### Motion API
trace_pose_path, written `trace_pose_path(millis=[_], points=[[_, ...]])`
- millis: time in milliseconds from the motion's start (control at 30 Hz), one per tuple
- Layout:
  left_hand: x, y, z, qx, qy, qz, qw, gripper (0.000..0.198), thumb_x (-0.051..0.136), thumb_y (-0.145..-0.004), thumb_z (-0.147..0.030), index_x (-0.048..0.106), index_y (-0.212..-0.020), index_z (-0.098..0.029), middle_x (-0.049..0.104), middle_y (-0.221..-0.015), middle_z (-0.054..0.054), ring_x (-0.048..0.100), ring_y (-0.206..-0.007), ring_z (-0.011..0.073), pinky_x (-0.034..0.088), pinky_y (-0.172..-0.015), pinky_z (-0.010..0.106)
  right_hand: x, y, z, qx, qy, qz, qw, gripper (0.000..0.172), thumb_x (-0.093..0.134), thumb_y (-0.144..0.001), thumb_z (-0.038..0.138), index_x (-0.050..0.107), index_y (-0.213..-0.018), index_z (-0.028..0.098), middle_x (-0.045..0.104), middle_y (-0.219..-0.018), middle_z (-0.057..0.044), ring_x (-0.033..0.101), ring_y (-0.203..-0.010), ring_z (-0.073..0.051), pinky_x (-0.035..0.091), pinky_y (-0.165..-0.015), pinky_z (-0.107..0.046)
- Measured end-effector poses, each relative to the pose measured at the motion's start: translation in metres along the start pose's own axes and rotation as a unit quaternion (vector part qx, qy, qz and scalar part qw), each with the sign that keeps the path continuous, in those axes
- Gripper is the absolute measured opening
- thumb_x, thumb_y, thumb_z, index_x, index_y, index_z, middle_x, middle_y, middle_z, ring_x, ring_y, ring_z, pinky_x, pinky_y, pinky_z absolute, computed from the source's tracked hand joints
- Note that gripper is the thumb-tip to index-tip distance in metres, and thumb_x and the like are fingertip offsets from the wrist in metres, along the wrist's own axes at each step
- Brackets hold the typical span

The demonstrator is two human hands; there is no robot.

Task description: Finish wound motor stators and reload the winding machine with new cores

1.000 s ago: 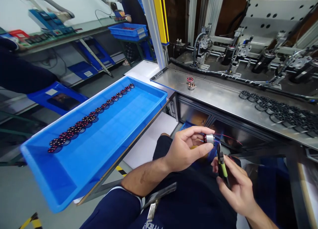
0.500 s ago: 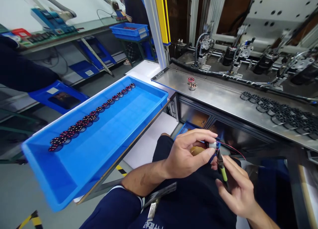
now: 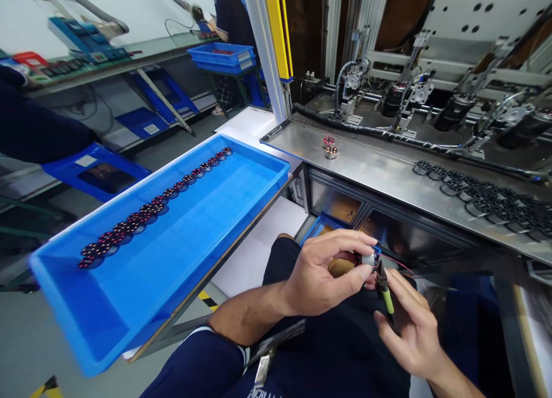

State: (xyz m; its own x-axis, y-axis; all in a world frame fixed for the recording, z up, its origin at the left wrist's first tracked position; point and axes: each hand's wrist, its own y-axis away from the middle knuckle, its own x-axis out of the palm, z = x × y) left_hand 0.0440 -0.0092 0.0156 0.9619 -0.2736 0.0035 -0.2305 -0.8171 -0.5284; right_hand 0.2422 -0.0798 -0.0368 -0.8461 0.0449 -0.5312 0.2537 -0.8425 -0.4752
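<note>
Your left hand point(image 3: 321, 277) pinches the small motor part point(image 3: 367, 260) over your lap | right hand point(image 3: 409, 329) wrapped round green-handled cutters point(image 3: 385, 289), tips at its red wire point(image 3: 399, 263) | step: likely lead trimming | next: steady the part, blades on wire only

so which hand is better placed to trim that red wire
Right: the right hand holds the green-handled tool with its tip at the small silver part, which the left hand pinches.
</note>
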Motion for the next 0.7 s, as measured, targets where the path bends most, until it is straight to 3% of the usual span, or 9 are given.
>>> trace_pose_path(millis=[233,400,600,700], points=[[0.000,0.002,0.000,0.001,-0.002,0.011,1.000,0.019,0.071,-0.080,-0.010,0.072,-0.099,-0.014,0.075,-0.108,0.014,0.073,-0.098,0.0210,0.060,-0.091,0.034,0.000,0.005,-0.003,0.009,0.010,-0.021,1.000,0.070,0.060,-0.082,0.005,0.048,-0.147,0.027,0.069,-0.123,-0.009,0.071,-0.106,-0.024,0.060,-0.089,-0.033],[-0.003,0.000,0.006,0.020,-0.004,0.028,0.999,0.017,0.074,-0.079,-0.011,0.072,-0.096,-0.015,0.072,-0.115,0.014,0.072,-0.103,0.0220,0.060,-0.093,0.035,-0.004,0.006,-0.007,0.081,-0.022,-0.007,0.996,0.064,0.062,-0.085,0.010,0.049,-0.145,0.028,0.071,-0.109,-0.007,0.071,-0.089,-0.019,0.060,-0.085,-0.031],[-0.009,-0.002,0.022,0.075,0.016,0.053,0.996,0.058,0.083,-0.072,-0.015,0.061,-0.125,-0.016,0.059,-0.132,0.016,0.070,-0.104,0.0213,0.064,-0.086,0.031,-0.015,0.007,0.005,0.122,-0.053,0.003,0.991,0.061,0.058,-0.089,0.013,0.046,-0.147,0.026,0.070,-0.105,-0.008,0.070,-0.077,-0.015,0.061,-0.078,-0.028],[-0.010,-0.005,0.023,0.150,-0.050,0.061,0.986,0.056,0.083,-0.071,-0.012,0.062,-0.123,-0.013,0.061,-0.127,0.016,0.070,-0.105,0.0222,0.063,-0.092,0.034,-0.023,0.008,0.018,0.133,-0.065,0.004,0.989,0.060,0.057,-0.088,0.013,0.049,-0.145,0.028,0.071,-0.105,-0.008,0.070,-0.075,-0.015,0.062,-0.077,-0.027]])
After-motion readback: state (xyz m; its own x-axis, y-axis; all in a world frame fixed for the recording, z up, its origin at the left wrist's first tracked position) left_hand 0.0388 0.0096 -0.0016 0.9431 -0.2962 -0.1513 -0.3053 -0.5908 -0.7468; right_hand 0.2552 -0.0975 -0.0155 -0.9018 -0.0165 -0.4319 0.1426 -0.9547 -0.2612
